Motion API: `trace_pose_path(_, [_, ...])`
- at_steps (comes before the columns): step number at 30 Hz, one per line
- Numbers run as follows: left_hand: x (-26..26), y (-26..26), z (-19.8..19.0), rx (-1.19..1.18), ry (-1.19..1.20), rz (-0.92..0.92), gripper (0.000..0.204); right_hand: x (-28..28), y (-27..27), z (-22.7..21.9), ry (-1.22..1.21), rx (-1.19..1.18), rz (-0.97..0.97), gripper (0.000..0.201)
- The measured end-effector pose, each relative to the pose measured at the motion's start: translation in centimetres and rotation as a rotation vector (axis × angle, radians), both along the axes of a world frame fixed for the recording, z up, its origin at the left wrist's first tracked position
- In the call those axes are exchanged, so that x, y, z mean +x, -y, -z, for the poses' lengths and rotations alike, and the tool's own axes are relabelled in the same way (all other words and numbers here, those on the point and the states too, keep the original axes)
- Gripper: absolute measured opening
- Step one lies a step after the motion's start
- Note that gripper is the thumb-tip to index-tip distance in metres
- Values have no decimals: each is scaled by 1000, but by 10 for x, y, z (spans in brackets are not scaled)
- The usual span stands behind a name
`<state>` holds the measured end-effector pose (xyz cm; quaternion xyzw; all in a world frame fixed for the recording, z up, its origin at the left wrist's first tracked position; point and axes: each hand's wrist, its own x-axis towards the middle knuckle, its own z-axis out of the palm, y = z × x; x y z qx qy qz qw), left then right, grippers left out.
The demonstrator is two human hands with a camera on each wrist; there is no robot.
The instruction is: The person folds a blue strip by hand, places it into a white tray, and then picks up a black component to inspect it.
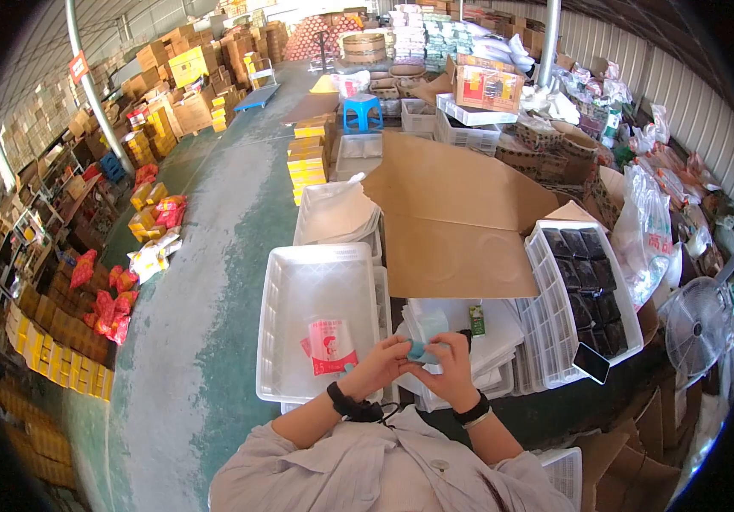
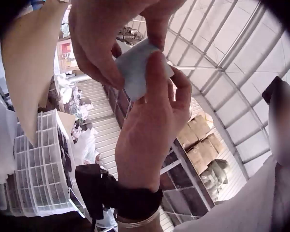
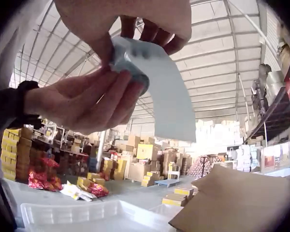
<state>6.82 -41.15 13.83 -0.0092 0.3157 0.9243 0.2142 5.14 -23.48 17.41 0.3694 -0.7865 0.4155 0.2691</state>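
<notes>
Both hands meet in front of my chest over a small pale blue packet [image 1: 422, 350]. My left hand [image 1: 380, 365], with a black strap on its wrist, pinches the packet from the left. My right hand [image 1: 450, 363], which wears a black band and a thin bracelet, pinches it from the right. In the left wrist view the pale blue packet [image 2: 135, 67] sits between the left hand's fingers [image 2: 94, 46] and the right hand's thumb [image 2: 154, 82]. In the right wrist view the packet [image 3: 171, 96] hangs down as a thin sheet, the right hand [image 3: 130, 19] above it and the left hand [image 3: 82, 99] below.
A white crate [image 1: 294, 282] below the hands holds a red and white bag [image 1: 330, 346]. More white trays are stacked to the right, one with dark packets [image 1: 585, 282]. Beside them are a phone [image 1: 591, 363], flat cardboard [image 1: 457, 222], a small green carton [image 1: 476, 320] and a fan [image 1: 696, 328].
</notes>
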Motion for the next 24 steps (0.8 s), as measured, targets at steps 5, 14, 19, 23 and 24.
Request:
trace_pose_path(5, [2, -2, -6, 58, 23, 26, 20, 2, 5, 8, -145, 1, 136, 27])
trace_pose_path(14, [3, -7, 1, 138, 116, -53, 11, 2, 2, 18, -40, 107, 21, 31])
trace_pose_path(19, [0, 6, 11, 46, -2, 24, 22, 10, 9, 7, 5, 70, 28, 34])
trace_pose_path(23, [0, 9, 3, -65, -62, 89, 24, 10, 9, 6, 197, 70, -23, 35])
trace_pose_path(24, [-1, 11, -4, -235, -64, 69, 24, 8, 7, 7, 217, 86, -13, 36])
